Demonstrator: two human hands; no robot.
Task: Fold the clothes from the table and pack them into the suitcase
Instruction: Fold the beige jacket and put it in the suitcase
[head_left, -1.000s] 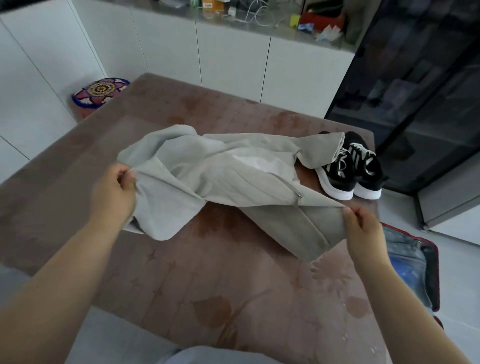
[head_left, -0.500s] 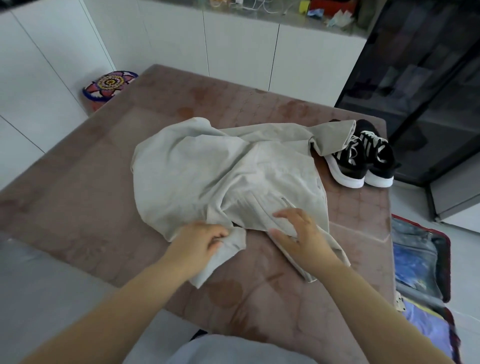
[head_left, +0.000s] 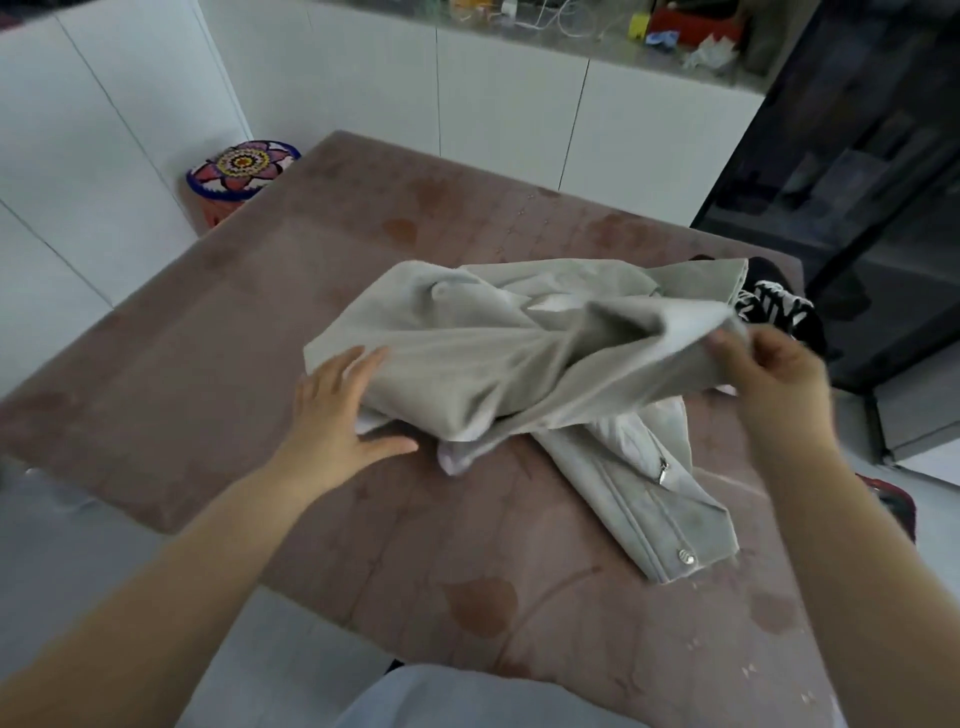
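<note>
Toward the right edge of the table (head_left: 208, 364), the garment (head_left: 467, 374) lies bunched, its long axis running roughly left to right and its buttoned end trailing toward the near edge. We hold the left hand (head_left: 337, 410) flat on the garment's left end, fingers straight and spread. The right hand (head_left: 774, 374) pinches a raised fold at the right end, thumb and fingers clamped on cloth. We judge the next move carries that fold leftward along the axis, toward the anchoring left hand. Shoes (head_left: 779, 312) stand just beyond the right hand. The suitcase (head_left: 891, 499) shows only as a red rim off the right edge.
</note>
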